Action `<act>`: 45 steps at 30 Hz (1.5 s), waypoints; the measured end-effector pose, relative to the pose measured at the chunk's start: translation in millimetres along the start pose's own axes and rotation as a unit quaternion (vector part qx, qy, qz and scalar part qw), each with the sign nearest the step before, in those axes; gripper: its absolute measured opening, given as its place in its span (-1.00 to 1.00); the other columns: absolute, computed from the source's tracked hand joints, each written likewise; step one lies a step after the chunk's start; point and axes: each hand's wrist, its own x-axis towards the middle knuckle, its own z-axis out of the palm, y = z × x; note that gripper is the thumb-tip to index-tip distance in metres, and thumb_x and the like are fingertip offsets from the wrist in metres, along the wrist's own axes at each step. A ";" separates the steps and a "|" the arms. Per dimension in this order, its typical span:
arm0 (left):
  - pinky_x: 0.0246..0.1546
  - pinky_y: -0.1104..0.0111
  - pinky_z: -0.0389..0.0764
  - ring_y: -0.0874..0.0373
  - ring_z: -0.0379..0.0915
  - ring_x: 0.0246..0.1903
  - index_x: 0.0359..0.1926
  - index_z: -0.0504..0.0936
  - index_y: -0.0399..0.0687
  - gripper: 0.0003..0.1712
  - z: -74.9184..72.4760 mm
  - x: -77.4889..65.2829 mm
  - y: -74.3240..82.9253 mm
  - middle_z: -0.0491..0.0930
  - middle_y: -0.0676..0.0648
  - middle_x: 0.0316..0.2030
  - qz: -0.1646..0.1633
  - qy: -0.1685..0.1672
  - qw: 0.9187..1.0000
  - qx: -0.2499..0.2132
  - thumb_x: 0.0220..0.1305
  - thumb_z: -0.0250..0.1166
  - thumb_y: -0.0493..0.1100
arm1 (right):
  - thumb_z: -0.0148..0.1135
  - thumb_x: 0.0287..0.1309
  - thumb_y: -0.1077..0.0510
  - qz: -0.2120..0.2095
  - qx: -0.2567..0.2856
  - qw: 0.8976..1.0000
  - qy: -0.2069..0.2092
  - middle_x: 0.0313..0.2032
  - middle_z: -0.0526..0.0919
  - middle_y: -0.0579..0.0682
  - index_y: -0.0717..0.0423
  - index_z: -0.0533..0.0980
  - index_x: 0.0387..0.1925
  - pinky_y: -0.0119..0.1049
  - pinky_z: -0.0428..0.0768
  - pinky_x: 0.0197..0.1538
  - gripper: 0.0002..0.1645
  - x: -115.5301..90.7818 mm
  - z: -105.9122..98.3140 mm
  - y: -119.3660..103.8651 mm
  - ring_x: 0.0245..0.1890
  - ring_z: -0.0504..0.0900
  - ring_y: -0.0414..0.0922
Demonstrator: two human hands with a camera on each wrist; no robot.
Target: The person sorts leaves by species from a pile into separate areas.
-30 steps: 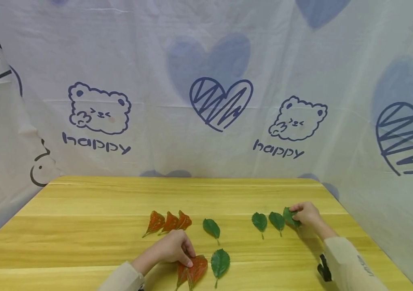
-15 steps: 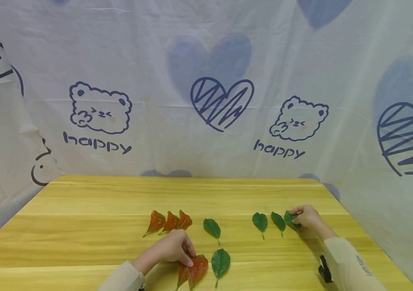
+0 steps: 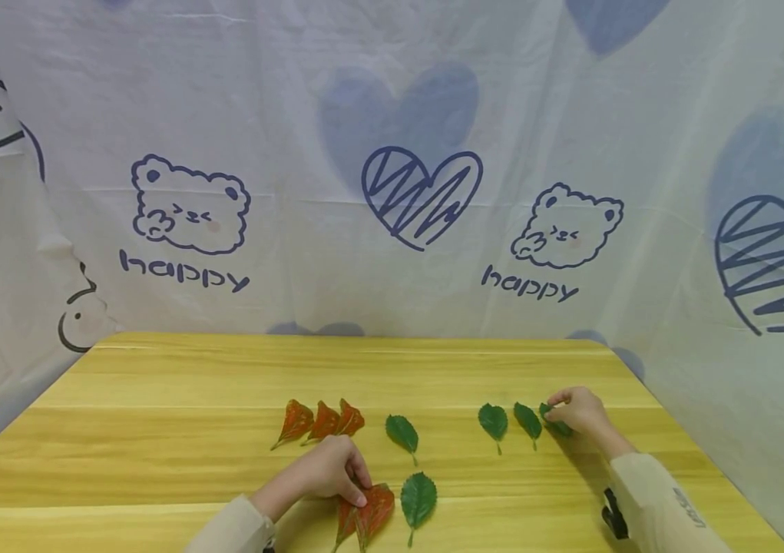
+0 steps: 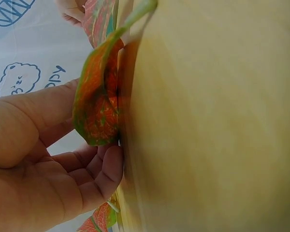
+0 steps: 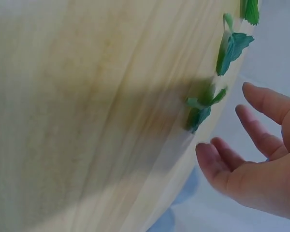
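Note:
My left hand (image 3: 328, 470) holds a red leaf (image 3: 376, 508) with green edges on the table, its thumb over the leaf. Another red leaf (image 3: 346, 524) lies partly under it. In the left wrist view, a red leaf (image 4: 96, 99) covers the thumb tip, and curled fingers touch the tabletop. My right hand (image 3: 580, 411) hovers at the right end of a row of green leaves. In the right wrist view its fingers are spread, apart from the nearest green leaf (image 5: 199, 116). Left of that leaf in the head view lie a green leaf (image 3: 527, 420) and another green leaf (image 3: 493, 421).
Several red leaves (image 3: 325, 422) overlap in a row beyond the left hand. Between the rows lies a green leaf (image 3: 401, 434); a serrated green leaf (image 3: 418, 499) lies beside the held red one. A printed curtain (image 3: 309, 253) hangs behind the wooden table (image 3: 177, 384).
The right hand has let go of the rightmost green leaf and risen slightly. That leaf and the one beside it have turned and shifted slightly. The left hand has stayed in place.

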 end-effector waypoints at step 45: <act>-0.47 0.42 0.50 0.24 0.44 -0.55 -0.50 0.66 -0.21 -0.85 1.1 0.4 0.2 0.60 0.01 -0.54 0.004 0.002 1.000 0.004 -0.22 0.43 -0.36 | 0.28 -0.07 0.33 -0.109 0.074 0.988 -0.074 -0.37 0.51 0.03 0.38 0.52 -0.25 -0.25 0.46 -0.34 -0.72 -27.9 48.2 -53.4 -0.36 0.43 -0.11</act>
